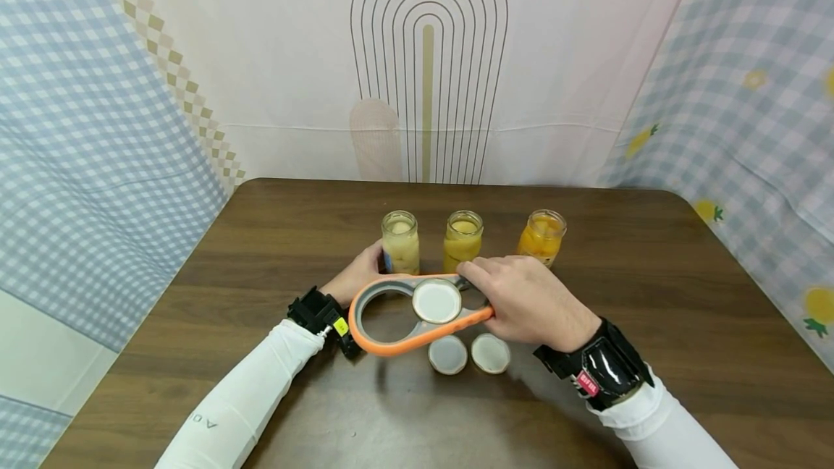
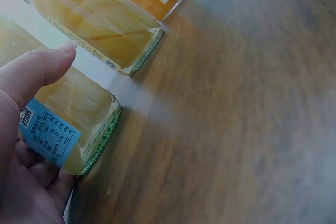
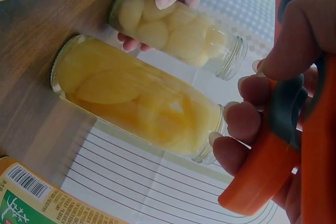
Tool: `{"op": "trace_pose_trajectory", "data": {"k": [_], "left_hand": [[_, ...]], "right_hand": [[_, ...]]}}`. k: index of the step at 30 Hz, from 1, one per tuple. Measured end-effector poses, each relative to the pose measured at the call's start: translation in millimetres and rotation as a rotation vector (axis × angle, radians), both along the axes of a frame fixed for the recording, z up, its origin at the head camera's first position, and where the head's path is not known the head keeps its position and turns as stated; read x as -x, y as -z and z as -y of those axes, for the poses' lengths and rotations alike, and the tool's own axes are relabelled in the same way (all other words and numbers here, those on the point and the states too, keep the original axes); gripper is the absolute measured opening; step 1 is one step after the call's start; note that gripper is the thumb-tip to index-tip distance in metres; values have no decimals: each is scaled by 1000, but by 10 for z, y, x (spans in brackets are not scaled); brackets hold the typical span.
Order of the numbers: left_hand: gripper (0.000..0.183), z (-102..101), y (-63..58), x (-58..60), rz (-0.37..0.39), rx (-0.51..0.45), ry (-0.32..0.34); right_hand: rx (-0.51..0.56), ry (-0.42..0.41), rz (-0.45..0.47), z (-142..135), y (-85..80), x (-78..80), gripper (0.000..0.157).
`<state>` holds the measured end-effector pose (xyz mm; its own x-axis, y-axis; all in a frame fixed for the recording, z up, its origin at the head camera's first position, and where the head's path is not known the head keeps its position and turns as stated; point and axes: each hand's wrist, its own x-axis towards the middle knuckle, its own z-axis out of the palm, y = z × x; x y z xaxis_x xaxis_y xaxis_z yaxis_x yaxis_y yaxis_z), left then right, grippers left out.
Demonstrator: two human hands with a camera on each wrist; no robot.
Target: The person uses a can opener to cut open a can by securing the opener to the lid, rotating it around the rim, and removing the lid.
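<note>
My left hand (image 1: 357,275) grips the lower part of an open glass jar (image 1: 401,244) of pale round fruit, thumb on one side and fingers on the other. A blue label (image 2: 50,134) shows on that jar. In my right hand (image 1: 531,299) is an orange and grey jar opener (image 1: 417,335), its large ring pointing left. A metal lid (image 1: 436,301), white inside facing up, sits at the middle of the opener. The right wrist view shows my fingers curled around the opener's orange handle (image 3: 257,182).
Two lids, one (image 1: 447,355) beside the other (image 1: 491,353), lie on the brown table (image 1: 313,418) below the opener. An open jar of yellow fruit (image 1: 462,241) stands mid-row, and an open jar of orange fruit (image 1: 542,237) stands right of it. Patterned cloth (image 1: 293,93) hangs behind.
</note>
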<state>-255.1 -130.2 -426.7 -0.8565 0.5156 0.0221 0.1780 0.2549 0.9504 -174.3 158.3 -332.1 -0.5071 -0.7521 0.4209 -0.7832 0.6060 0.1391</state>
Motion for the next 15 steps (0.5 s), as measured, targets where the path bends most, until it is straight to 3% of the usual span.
{"op": "trace_pose_trajectory", "data": {"k": [15], "left_hand": [[66,-7,16,28,-18,26,-29]], "right_hand": [[-57,15,50,36,34,-47,49]]}}
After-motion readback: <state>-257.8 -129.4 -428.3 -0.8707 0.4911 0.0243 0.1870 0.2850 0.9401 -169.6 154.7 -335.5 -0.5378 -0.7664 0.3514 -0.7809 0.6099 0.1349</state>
